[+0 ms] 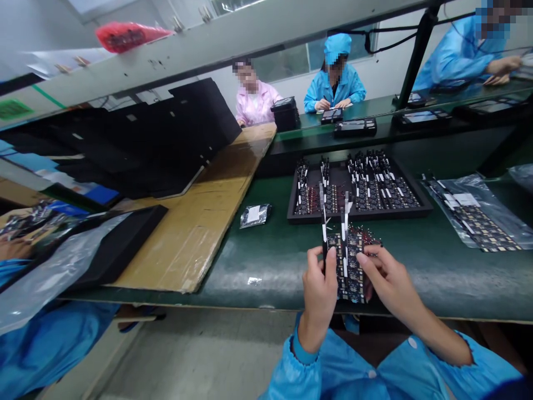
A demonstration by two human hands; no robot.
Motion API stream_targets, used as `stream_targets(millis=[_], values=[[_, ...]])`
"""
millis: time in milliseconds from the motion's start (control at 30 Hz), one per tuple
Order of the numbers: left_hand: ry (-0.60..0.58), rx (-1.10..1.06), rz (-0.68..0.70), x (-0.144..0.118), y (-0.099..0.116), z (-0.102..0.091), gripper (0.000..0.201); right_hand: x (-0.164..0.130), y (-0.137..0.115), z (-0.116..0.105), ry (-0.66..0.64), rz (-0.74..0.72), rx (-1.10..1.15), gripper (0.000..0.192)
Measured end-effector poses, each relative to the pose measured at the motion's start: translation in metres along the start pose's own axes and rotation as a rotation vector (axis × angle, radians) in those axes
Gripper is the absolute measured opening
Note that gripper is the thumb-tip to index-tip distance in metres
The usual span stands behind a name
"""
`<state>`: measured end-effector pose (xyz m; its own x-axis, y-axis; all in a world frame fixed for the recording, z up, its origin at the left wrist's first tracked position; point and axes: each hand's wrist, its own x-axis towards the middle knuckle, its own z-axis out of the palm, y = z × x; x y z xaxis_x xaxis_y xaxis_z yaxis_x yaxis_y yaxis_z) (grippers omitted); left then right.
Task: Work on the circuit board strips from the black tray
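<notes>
Between my hands, above the bench's front edge, is a dark circuit board panel (355,278) with rows of small gold and white parts. My left hand (318,289) is closed at its left edge, thumb and fingers pinching there beside a long black strip (325,214) with white labels. A second black strip with white labels (345,233) stands up over the panel's middle. My right hand (385,275) grips the right edge, thumb in front; its other fingers are partly hidden behind. Thin dark-red wires (368,236) stick out at the panel's upper right.
Behind my hands lies a black tray (358,215) of similar boards and strips. A small silver packet (255,215) is left of it; bagged boards (485,222) lie right. Cardboard (208,222) and black sheets (145,144) stand left. Co-workers sit across the bench and at left.
</notes>
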<state>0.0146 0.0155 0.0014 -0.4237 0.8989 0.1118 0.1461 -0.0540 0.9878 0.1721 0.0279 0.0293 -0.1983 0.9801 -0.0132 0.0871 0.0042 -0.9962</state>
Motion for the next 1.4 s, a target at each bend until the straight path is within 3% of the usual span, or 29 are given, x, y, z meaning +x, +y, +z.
stream_targets(millis=[67,233,333,900,1400], values=[[0.008,0.031,0.016,0.001,0.0,-0.002,0.022,0.0,-0.001,0.0,-0.047,0.004,-0.012,0.026],[0.017,0.031,0.011,0.005,0.001,-0.005,0.023,0.001,0.002,-0.001,-0.362,0.144,0.162,0.028],[0.02,0.008,-0.007,0.008,0.003,-0.007,0.025,0.002,0.008,-0.002,-0.469,0.182,0.264,0.036],[-0.003,-0.181,-0.123,0.011,0.006,-0.003,0.039,0.001,0.007,-0.001,-0.499,0.182,0.374,0.03],[0.005,-0.072,0.003,0.009,0.015,-0.014,0.037,0.002,0.008,0.002,-0.485,0.178,0.362,0.027]])
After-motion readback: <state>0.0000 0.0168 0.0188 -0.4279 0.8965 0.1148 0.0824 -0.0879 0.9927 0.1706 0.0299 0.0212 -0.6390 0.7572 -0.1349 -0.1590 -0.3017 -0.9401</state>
